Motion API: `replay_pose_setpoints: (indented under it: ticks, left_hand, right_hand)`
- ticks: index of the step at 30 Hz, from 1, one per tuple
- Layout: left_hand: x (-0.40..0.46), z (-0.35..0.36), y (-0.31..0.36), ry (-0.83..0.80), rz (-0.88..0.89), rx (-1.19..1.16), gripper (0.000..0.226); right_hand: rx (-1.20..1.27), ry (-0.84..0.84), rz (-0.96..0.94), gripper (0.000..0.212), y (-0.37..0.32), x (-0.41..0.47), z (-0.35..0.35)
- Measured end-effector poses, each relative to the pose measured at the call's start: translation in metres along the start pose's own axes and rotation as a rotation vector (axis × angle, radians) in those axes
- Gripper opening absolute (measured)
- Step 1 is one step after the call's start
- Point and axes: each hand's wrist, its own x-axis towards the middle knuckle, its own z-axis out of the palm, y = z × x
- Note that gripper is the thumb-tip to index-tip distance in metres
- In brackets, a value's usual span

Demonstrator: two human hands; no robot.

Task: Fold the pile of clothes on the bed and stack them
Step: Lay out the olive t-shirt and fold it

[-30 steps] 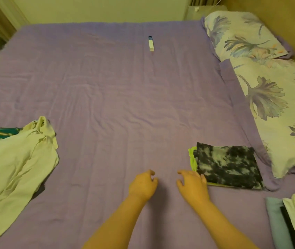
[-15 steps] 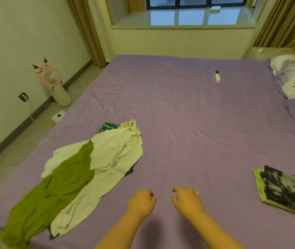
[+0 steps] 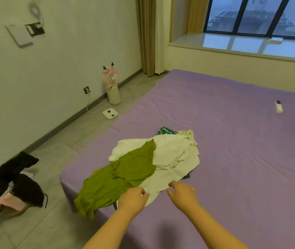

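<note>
Purple bed, clothes pile stretched diagonally, green shirt overhanging corner

Pale walls, grey floor, dusk window

The bed wears a plain purple sheet. On it, the pile of clothes shows an olive-green shirt lying over a cream-white shirt, with a scrap of teal cloth (it carries pale yellow markings) peeking out at the far end and a sliver of something dark at the near edge. A small white remote has a black tip. By the off-white wall stands a pink fan with dark antlers on a cream base, beside a white scale with two black spots. The floor is grey tile; black and pink clothes lie there. The curtains are tan.
</note>
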Motion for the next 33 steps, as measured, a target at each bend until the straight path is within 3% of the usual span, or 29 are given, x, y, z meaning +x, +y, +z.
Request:
replay_pose_setpoints:
  ticks: [7, 18, 26, 33]
  left_hand:
    - [0.015, -0.022, -0.047, 0.019, -0.098, -0.097, 0.03]
    - [0.118, -0.015, -0.058, -0.09, -0.171, -0.132, 0.028]
    - [0.215, -0.013, -0.061, -0.13, -0.147, -0.162, 0.031]
    - [0.293, 0.001, -0.064, -0.152, -0.06, -0.131, 0.031]
  right_hand:
    - [-0.039, -0.052, -0.059, 0.039, -0.042, 0.038, 0.01]
    - [-0.033, -0.18, 0.014, 0.038, -0.016, 0.158, 0.04]
    - [0.147, -0.249, -0.016, 0.041, -0.001, 0.248, 0.044]
    - [0.063, -0.225, -0.122, 0.036, -0.007, 0.317, 0.064]
